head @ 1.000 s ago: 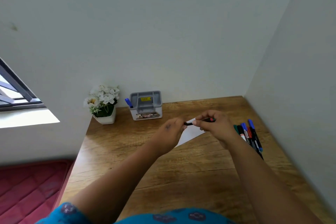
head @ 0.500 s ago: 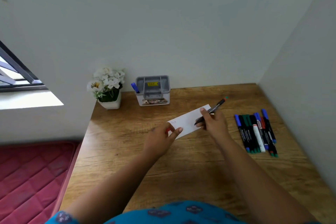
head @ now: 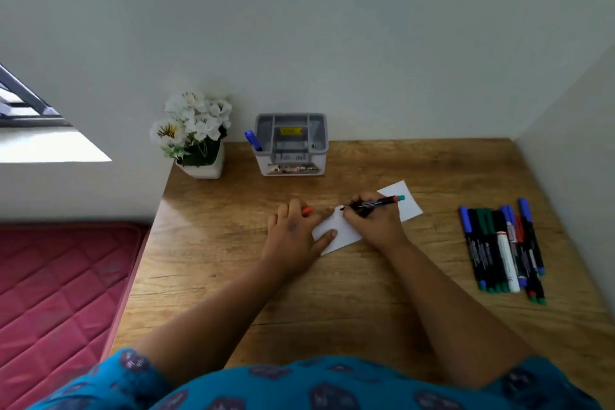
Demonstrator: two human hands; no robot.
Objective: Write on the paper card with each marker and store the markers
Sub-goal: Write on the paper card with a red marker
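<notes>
A white paper card (head: 403,207) lies at an angle on the wooden desk (head: 349,289). My right hand (head: 374,225) grips a black marker (head: 376,203) with a red and green tail end, and its tip touches the card's left part. My left hand (head: 294,238) rests on the card's left end with thumb and forefinger, and a red cap (head: 307,210) pokes out between its fingers. Several capped markers (head: 499,243) in blue, green, red and black lie side by side at the right.
A grey desk organizer (head: 291,143) stands against the back wall with a blue marker (head: 253,140) in its left slot. A white pot of white flowers (head: 196,140) sits at the back left corner. Walls close the back and right; a red mattress (head: 50,293) lies below the left edge.
The two hands pulled the cap off the marker in the air, then came down to the card. The left hand now holds the card flat and the marker tip has reached it.
</notes>
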